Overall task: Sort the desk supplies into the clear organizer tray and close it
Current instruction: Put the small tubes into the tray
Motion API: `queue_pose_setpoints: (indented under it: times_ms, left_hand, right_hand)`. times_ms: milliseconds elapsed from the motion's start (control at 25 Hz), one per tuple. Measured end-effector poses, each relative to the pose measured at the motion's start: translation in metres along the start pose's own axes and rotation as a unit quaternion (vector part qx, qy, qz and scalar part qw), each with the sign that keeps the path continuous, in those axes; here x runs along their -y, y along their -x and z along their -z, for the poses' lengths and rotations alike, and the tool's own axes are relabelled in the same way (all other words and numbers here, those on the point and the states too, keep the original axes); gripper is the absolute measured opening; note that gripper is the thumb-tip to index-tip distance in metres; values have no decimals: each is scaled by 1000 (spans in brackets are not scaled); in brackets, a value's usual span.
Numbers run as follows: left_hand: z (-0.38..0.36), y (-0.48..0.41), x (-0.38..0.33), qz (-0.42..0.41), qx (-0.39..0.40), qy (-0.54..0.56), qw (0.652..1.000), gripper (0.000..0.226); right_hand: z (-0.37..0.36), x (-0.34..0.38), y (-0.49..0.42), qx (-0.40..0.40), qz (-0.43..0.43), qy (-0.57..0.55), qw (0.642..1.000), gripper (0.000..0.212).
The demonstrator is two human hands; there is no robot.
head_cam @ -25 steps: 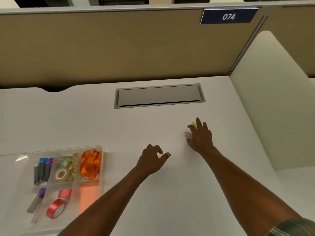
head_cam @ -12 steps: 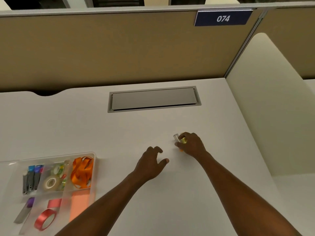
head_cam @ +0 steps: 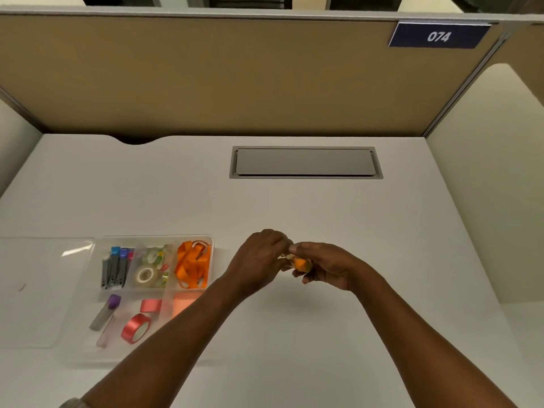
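Note:
Both hands meet above the middle of the white desk. My right hand [head_cam: 326,267] is closed around a few small tape rolls [head_cam: 300,264], orange and yellowish. My left hand [head_cam: 259,260] pinches at them from the left side. To the left stands the clear organizer tray [head_cam: 210,241], holding an orange ribbon [head_cam: 192,265], clear tape rolls [head_cam: 145,275], clips with blue ends [head_cam: 114,269], a red tape roll [head_cam: 135,328], a purple-capped tube [head_cam: 106,310] and an orange pad [head_cam: 184,304]. Its clear lid [head_cam: 41,290] lies flat left of it.
A grey cable hatch [head_cam: 304,162] is set into the desk at the back. A tan partition [head_cam: 235,75] with a "074" sign [head_cam: 438,36] walls the rear, and a cream divider [head_cam: 500,187] bounds the right side.
My right hand closed on the small rolls at the right and carried them leftward off the desk. My left hand rose to meet it and now touches the rolls.

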State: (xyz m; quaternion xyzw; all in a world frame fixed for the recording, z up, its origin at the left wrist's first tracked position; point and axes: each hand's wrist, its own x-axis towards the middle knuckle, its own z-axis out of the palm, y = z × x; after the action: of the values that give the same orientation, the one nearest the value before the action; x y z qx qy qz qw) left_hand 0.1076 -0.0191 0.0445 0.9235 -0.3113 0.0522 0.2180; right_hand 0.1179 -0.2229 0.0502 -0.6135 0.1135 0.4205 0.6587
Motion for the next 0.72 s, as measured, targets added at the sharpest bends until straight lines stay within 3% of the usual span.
queue_pose_setpoints:
  times_ms: [160,400,600,720]
  left_hand:
    - [27,48,22,159,-78,101,979,23]
    - [73,138,69,312,-136,219,915,17]
    - [101,215,113,440,-160,172,867,17]
    - [110,255,136,506,-138,114,844,20]
  right_hand:
    - [-44,6,-7,0,2,-75,997,41]
    - [-132,10,-38,-44,29,6,999,21]
    - [-222,15,-72,-56,113,148,981,21]
    - [-282,10,-95,-55,136,285,947,30]
